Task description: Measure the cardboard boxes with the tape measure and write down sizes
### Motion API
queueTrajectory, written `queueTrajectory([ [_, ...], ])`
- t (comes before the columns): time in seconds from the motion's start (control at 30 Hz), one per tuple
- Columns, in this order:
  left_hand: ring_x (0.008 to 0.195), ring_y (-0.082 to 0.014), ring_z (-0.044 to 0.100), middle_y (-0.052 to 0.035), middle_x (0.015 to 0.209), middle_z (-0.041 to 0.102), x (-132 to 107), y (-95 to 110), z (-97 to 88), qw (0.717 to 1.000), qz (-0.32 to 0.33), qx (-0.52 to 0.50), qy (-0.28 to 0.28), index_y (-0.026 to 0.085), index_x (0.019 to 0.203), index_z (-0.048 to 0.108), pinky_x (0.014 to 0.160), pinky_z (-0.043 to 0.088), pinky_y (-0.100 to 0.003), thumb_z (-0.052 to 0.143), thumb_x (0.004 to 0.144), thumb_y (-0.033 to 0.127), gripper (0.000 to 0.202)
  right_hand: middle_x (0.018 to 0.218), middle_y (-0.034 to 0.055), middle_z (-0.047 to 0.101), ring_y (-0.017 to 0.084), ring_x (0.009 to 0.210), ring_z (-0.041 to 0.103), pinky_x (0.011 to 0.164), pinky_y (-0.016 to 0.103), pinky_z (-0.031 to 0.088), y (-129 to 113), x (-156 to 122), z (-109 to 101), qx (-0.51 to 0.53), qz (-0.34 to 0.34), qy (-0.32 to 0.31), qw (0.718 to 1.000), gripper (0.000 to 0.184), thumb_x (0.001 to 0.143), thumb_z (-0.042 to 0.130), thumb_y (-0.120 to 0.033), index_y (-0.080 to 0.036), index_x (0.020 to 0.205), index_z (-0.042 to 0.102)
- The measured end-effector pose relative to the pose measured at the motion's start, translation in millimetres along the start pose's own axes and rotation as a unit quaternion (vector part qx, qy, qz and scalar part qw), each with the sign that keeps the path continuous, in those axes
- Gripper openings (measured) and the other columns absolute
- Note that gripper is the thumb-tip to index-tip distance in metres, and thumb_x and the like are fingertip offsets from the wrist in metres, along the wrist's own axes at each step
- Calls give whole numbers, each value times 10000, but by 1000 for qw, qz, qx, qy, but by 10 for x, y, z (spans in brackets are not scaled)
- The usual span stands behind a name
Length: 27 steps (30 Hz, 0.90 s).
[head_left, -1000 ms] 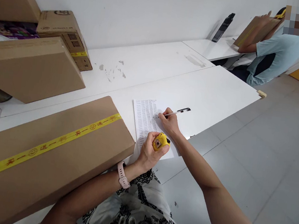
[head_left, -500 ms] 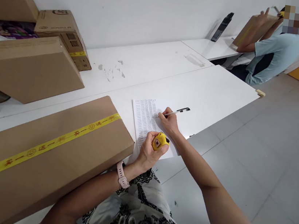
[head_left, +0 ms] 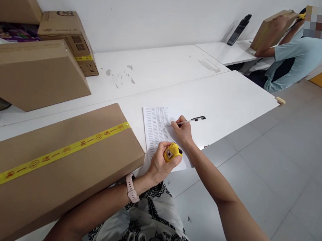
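Observation:
My left hand (head_left: pixel 160 164) is closed around a yellow tape measure (head_left: pixel 172 152), held over the lower part of a printed sheet of paper (head_left: pixel 154 125). Rows of small text run down the sheet, too small to read. In my right hand (head_left: pixel 182 130) is a pen (head_left: pixel 194 119) with a clear barrel and black end, its tip at the paper beside the printed columns. Left of the paper lies a large cardboard box (head_left: pixel 84 165) with a strip of yellow printed tape (head_left: pixel 66 149) along its top; my left forearm rests along its near side.
The white table (head_left: pixel 224 93) runs toward the back right. More cardboard boxes (head_left: pixel 34 68) stand at the left against the wall. A black bottle (head_left: pixel 239 29) stands farther off. At the far right a co-worker (head_left: pixel 302 56) holds another cardboard box (head_left: pixel 272 30).
Both my hands stay almost where they were, with the pen shifted very slightly. Across the room, the co-worker's hands have moved at their box.

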<state>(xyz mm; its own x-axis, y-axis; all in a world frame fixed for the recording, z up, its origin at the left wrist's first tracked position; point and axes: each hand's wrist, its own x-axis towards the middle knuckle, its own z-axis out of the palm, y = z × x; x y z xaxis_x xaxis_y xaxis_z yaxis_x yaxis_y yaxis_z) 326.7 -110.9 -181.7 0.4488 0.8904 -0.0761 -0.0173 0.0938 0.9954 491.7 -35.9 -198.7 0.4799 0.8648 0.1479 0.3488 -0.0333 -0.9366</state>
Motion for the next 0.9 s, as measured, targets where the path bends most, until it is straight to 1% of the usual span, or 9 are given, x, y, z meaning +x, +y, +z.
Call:
queueTrajectory([
  [0.3, 875, -190, 614, -68, 1016, 656, -5, 25, 2, 1000, -11, 5, 0, 211, 1119, 528, 784, 513, -342, 726, 763, 441, 469, 572, -68, 332, 112, 557, 290, 524, 284, 227, 11, -2, 3, -1, -1, 0, 1000, 230, 744, 580, -241, -234, 645, 372],
  [0.63, 885, -193, 624, -72, 1018, 660, -7, 49, 8, 1000, -2, 1, 5, 205, 1097, 533, 800, 535, -354, 735, 757, 414, 448, 573, -70, 331, 110, 555, 290, 521, 278, 228, 57, 17, 4, -10, -3, 0, 1000, 220, 743, 576, -242, -233, 654, 376],
  [0.9, 887, -199, 614, -73, 1009, 650, -3, 23, 8, 1000, -7, -3, 3, 200, 1112, 530, 804, 527, -359, 730, 759, 435, 469, 572, -69, 335, 110, 553, 298, 526, 277, 236, 65, 17, -3, -12, -10, 10, 1000, 223, 751, 575, -244, -233, 648, 377],
])
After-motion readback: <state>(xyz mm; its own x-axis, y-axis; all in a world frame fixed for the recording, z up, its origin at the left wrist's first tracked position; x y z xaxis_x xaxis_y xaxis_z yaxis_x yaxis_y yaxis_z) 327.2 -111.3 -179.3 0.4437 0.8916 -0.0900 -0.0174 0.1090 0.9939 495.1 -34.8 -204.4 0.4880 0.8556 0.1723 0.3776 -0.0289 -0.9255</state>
